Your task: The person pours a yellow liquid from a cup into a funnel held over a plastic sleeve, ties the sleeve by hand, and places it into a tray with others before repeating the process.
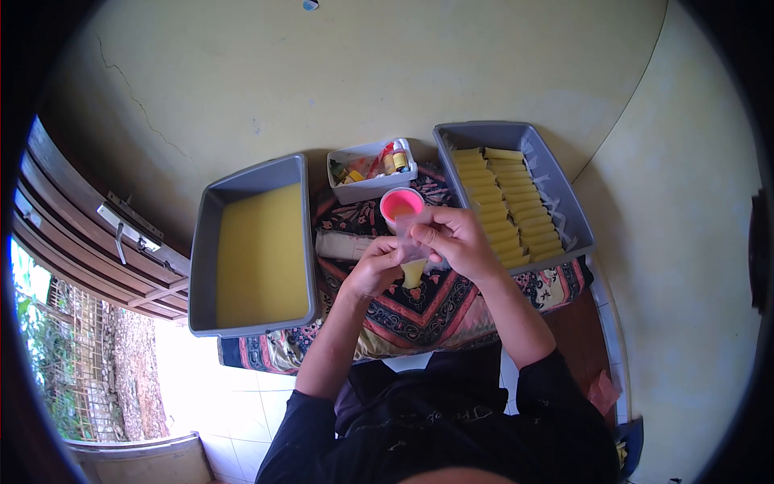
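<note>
Both of my hands are at the top of a narrow clear plastic bag (414, 275), whose lower end hangs down with pale yellow liquid in it. My left hand (377, 267) pinches the bag from the left side. On the other side, my right hand (456, 244) has its fingers closed around the upper plastic. Just behind the hands stands a pink-lined cup (401, 202), partly covered by the right hand and the plastic. Left of the cup lies a flat whitish packet (343, 245), which looks like a stack of plastic bags.
A grey tub (305, 242) of yellow liquid stands at left. At right, another grey tub (568, 198) holds rows of filled yellow bags (516, 214). A white box (363, 192) with small bottles sits behind the cup. Patterned cloth (419, 319) covers the table.
</note>
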### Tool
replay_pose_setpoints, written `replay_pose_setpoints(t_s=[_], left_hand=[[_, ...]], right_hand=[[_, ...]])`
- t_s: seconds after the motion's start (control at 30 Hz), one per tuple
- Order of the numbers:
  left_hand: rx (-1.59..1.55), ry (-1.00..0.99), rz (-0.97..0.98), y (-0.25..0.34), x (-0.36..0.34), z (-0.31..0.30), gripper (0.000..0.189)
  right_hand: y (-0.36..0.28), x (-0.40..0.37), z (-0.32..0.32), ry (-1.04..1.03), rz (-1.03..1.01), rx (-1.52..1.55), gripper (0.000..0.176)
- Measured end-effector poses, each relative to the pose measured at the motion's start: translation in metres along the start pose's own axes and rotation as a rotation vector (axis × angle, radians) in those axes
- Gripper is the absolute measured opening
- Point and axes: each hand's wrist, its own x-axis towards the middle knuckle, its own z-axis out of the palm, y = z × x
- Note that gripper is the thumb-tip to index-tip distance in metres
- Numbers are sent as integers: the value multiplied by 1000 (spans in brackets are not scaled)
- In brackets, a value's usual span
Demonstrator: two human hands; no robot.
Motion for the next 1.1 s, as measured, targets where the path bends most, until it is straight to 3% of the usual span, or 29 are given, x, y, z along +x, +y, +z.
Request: replay_pose_setpoints(t_s=[0.17, 0.3, 0.43, 0.53, 0.7, 0.77, 0.83, 0.87, 0.93, 1.1], left_hand=[[42, -220, 44, 0, 4, -8, 55], [45, -215, 18, 9, 0, -5, 49], [286, -126, 13, 18, -2, 2, 37], [384, -42, -2, 19, -6, 8, 34], [415, 77, 87, 10, -12, 19, 33], [484, 176, -12, 15, -16, 23, 26], [478, 200, -77, 14, -17, 16, 25], [471, 222, -147, 13, -18, 12, 25], [458, 232, -159, 13, -19, 8, 25], [466, 197, -61, 13, -14, 10, 21]], right_hand=[[-7, -3, -1, -74, 108, 59, 16], [0, -2, -1, -114, -71, -1, 12], [0, -3, -2, 8, -155, -211, 12], [2, -6, -3, 75, -111, -140, 11], [3, -10, -6, 77, -83, -190, 10], [3, -10, -7, 57, -50, -221, 11], [-5, -10, -6, 41, -292, -357, 23], [-9, -10, -5, 40, -292, -358, 23], [-16, -10, -2, -116, -514, -895, 33], [9, -13, -10, -125, -528, -1014, 25]])
